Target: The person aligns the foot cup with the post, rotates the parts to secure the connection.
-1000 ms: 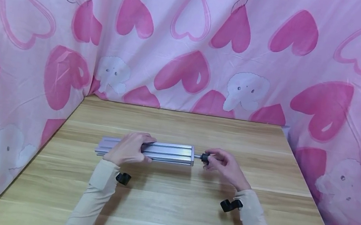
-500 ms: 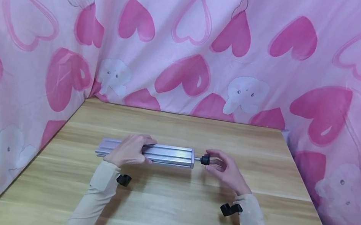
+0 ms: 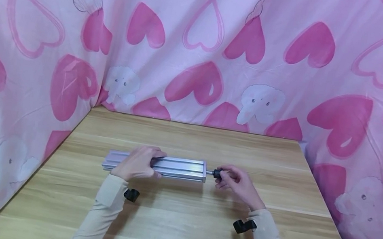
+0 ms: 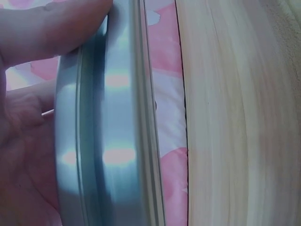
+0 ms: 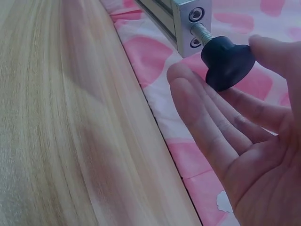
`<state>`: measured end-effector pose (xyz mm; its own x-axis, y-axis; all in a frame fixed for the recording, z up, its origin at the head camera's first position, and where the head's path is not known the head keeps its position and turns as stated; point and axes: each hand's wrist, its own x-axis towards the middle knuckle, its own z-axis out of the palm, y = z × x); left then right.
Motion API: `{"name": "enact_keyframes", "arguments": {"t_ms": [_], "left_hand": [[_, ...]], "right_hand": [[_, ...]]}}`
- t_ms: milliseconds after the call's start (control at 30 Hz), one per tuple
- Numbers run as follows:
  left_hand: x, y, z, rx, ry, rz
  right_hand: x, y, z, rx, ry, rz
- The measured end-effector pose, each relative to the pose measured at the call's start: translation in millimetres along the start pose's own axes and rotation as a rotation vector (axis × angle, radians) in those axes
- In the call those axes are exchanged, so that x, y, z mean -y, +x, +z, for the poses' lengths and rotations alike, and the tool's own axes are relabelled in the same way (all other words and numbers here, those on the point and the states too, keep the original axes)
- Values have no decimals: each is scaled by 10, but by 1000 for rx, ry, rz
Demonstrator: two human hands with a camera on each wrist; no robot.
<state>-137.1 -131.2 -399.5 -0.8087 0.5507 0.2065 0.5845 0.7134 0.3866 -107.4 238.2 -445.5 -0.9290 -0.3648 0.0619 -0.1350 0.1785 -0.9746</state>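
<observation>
My left hand (image 3: 138,163) grips a silver aluminium extrusion (image 3: 180,168) across its left part, with the thumb on the near side and the fingers over the top. In the left wrist view the grooved face of the extrusion (image 4: 117,117) runs upright beside the palm. A threaded rod (image 5: 202,34) sticks out of the right end plate (image 5: 182,28), between two socket-head screws. On the rod's end is a black knob (image 5: 226,63). My right hand (image 3: 241,185) pinches this knob between thumb and index finger; the other fingers (image 5: 202,113) extend below it.
The extrusion is held above a wood-grain table (image 3: 177,223), its shadow falling below. Pink heart-patterned cloth (image 3: 204,27) hangs along the back and both sides of the table. A black wrist mount (image 3: 244,226) sits at the right sleeve, another black mount (image 3: 131,195) at the left.
Half a second ago the right fingers were spread off the knob; now they have come back onto it. The left hand keeps its grip. The head view has tilted slightly upward.
</observation>
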Motion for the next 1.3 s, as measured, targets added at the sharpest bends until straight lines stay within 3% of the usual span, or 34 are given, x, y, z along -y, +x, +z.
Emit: {"name": "enact_keyframes", "arguments": {"t_ms": [233,567,700,1033,1167,1300], "left_hand": [[-10,-10,-10,3,-18,-24],[-24,5,-52,14,-18,-27],[-24,11,-59,15,-11,-22],[-58,37,-45,23,-28,-40],[-60,26,-44,22,-27,-32],[-38,10,-43,18,-25,-20]], "right_hand": [[20,-22,18,-30,-67,34],[56,-16,-14,-1,-51,-130],[51,-7,-33,-15,-81,-115],[21,38,-41,20,-4,28],[40,-2,-28,1,-45,7],[57,-30,-22,-9,-80,-75]]}}
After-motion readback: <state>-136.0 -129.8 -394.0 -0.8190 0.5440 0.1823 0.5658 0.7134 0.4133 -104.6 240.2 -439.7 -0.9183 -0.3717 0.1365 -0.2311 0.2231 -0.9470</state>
